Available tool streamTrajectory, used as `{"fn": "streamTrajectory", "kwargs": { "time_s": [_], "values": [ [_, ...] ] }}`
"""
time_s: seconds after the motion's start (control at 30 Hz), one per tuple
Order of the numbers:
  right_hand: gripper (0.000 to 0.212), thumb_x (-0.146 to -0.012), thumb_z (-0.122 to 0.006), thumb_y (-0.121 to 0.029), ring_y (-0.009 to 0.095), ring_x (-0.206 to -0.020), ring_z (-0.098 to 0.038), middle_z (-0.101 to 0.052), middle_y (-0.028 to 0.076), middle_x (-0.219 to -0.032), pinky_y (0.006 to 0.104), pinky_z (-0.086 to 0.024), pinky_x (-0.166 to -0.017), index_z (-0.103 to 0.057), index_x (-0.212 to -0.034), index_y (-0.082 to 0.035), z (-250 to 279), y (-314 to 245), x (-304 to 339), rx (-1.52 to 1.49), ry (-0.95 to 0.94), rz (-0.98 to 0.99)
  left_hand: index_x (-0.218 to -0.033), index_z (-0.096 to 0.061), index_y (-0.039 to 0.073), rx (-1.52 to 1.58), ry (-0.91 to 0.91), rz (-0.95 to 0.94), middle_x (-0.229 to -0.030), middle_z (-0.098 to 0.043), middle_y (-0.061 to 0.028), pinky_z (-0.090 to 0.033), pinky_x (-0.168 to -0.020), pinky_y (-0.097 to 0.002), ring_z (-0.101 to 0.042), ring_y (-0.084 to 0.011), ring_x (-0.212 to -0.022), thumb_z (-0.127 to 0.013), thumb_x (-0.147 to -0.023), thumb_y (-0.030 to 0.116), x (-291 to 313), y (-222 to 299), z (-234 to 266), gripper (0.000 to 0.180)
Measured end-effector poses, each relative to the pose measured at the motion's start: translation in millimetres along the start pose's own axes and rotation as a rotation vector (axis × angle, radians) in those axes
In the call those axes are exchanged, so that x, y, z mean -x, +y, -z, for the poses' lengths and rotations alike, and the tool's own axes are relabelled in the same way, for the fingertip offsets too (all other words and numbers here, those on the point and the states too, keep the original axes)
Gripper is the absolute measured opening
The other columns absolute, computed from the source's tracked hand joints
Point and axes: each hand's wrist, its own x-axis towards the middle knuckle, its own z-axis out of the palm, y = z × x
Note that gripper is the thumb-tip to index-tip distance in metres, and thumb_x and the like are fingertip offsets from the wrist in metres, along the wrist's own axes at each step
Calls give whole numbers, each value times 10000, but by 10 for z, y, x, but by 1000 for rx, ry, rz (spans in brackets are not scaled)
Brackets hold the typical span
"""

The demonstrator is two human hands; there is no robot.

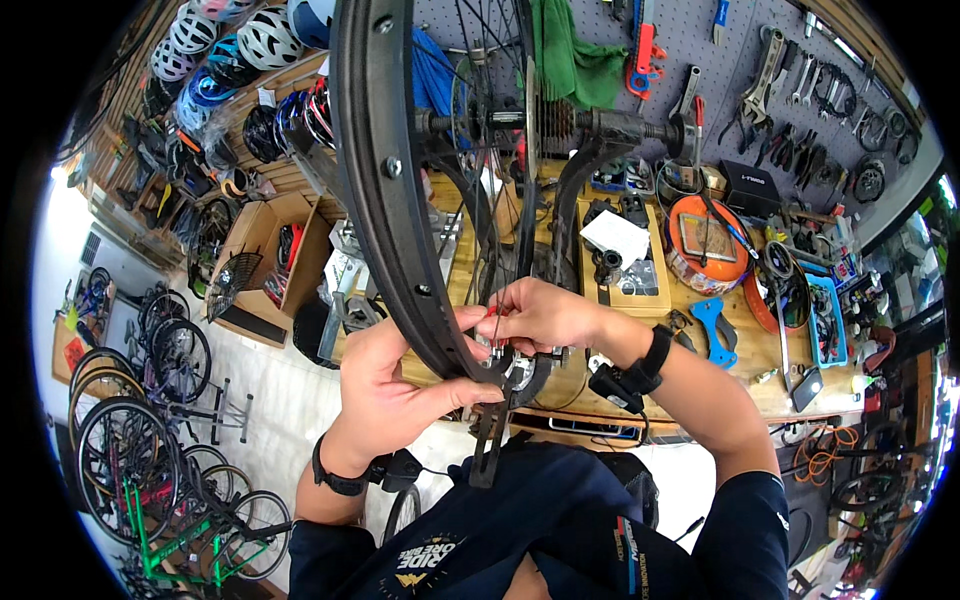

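Note:
A bicycle wheel with a black rim [372, 190] stands upright before me in a dark truing stand [575, 200]. Its hub [507, 120] and thin spokes show above my hands. My left hand [385, 390] is closed around the lower rim, thumb on the near side and fingers partly hidden behind it. Just right of the rim, my right hand [545, 312] pinches a small red piece [493, 314] at the spokes. It looks like a spoke wrench, mostly covered by the fingertips. Below both hands sits a slotted dark metal bar [487, 440] of the stand.
The wooden bench [770, 395] carries a tan parts tray [650, 290], an orange round tub [735, 275], a blue bracket-shaped tool [713, 330] and a blue bin [828, 345]. Tools hang on the pegboard [690, 45]. Left are a cardboard box [245, 250], helmets [270, 38] and bicycles [150, 550].

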Motion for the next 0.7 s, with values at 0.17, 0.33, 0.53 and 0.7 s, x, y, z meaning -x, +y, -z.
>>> {"fn": "streamTrajectory", "kwargs": {
  "time_s": [0.17,0.33,0.53,0.7],
  "values": [
    [481,-807,-784,-434,351,-656,-610,-649,184,-727,410,-499,-660,-665,-837,31,-275,-52,76,392,497,68,-1133,-669,-20,61,99,20,-938,-733,-91,-561,-773,-285,-710,-147,-861,-876,-684,46,78,-83,-134,499],
    [377,-875,-730,-339,283,-675,-633,-666,167,-778,380,-503,-648,-656,-976,17,-285,213,-85,339,518,294,-1144,-666,-20,14,81,20,-919,-729,-84,-561,-756,-282,-705,-141,-848,-874,-693,56,52,-69,-137,502],
    [231,-1000,-550,-183,52,-589,-518,-604,5,-726,213,-397,-513,-558,-1171,-27,18,103,144,-187,5,191,-1156,-657,-29,50,93,15,-900,-730,-79,-561,-761,-280,-708,-144,-829,-874,-694,56,32,-25,-116,518],
    [223,-935,-543,-86,257,-651,-643,-651,144,-733,340,-491,-582,-586,-1133,7,-109,154,-55,428,588,287,-1162,-653,-30,89,102,58,-909,-733,-85,-559,-779,-279,-714,-151,-843,-876,-689,51,48,-36,-140,529]
  ]
}}
